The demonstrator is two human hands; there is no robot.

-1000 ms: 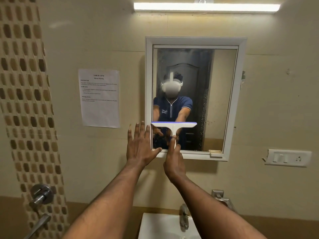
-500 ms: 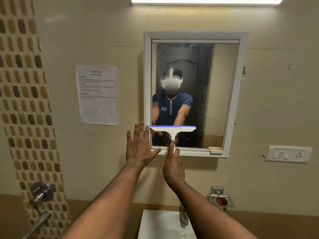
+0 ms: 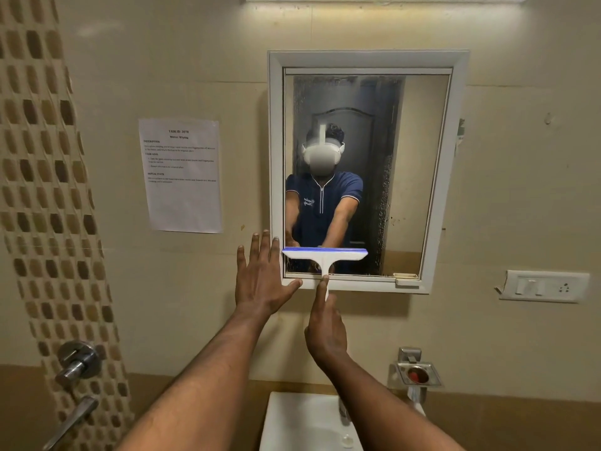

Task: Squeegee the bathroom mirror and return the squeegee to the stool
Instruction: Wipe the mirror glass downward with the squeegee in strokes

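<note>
A white squeegee (image 3: 325,254) with a blue blade edge lies flat against the lower left part of the mirror (image 3: 416,177), close to its bottom edge. My right hand (image 3: 325,323) grips the squeegee's handle from below, index finger stretched along it. My left hand (image 3: 261,281) is spread flat on the wall, its thumb resting on the mirror's white frame (image 3: 274,157) at the lower left corner. The glass shows smears and droplets along a strip right of centre. No stool is in view.
A white sink (image 3: 305,421) with a tap (image 3: 344,410) sits directly below my arms. A paper notice (image 3: 182,174) hangs left of the mirror. Shower valve (image 3: 76,361) at lower left, soap holder (image 3: 418,374) and switch plate (image 3: 546,286) on the right wall.
The squeegee has slid down the glass toward the mirror's bottom edge, my right hand lowering with it. My left hand has stayed pressed at the frame's lower left corner.
</note>
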